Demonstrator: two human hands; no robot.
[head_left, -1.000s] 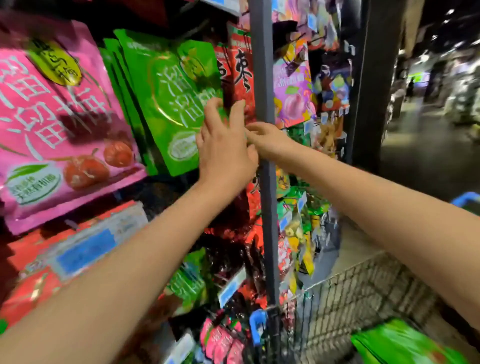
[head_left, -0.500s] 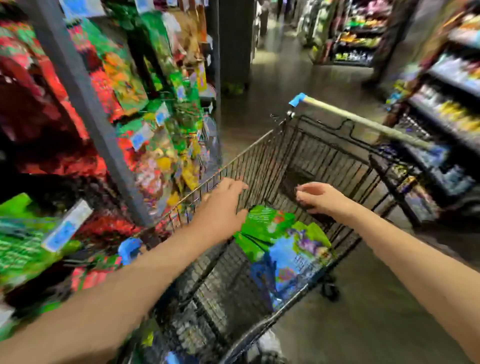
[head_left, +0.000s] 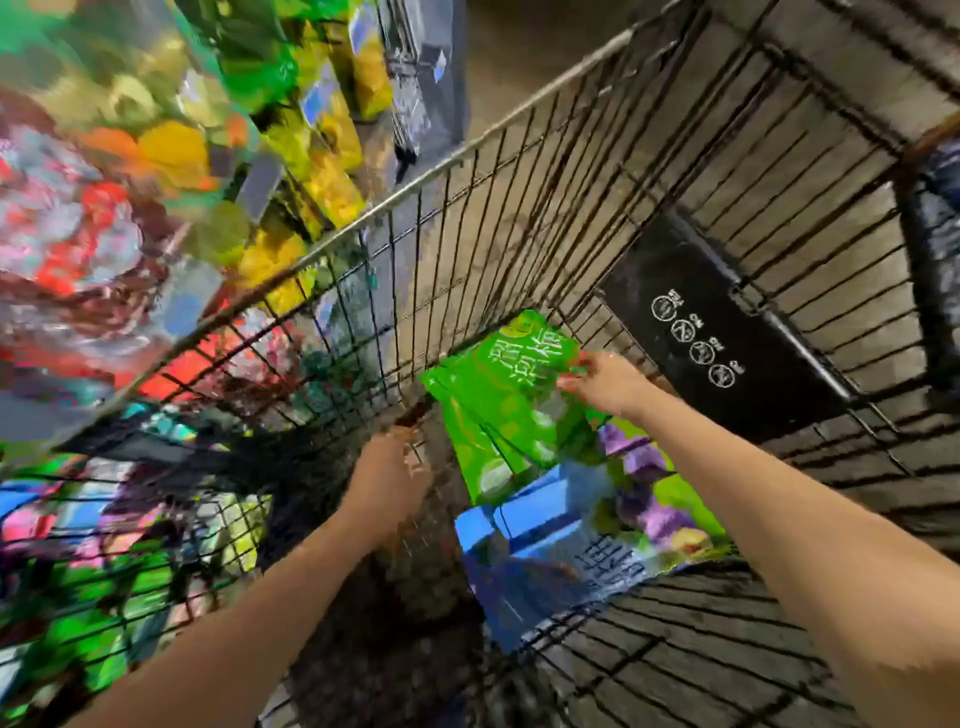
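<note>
Lower now, right hand (head_left: 597, 384) pinches about three green packs (head_left: 498, 395) inside the cart (head_left: 467, 149). Left hand (head_left: 389, 478) is blurred; its grip is unreadable

The person's left forearm (head_left: 234, 623) and right forearm (head_left: 779, 519) are bare from the frame's edge to the wrist, smooth and slender. The bare left hand (head_left: 387, 478) is smeared into blocky blur, so its fingers cannot be made out. The bare right hand (head_left: 605, 384) looks sharper, though soft-edged.
</note>
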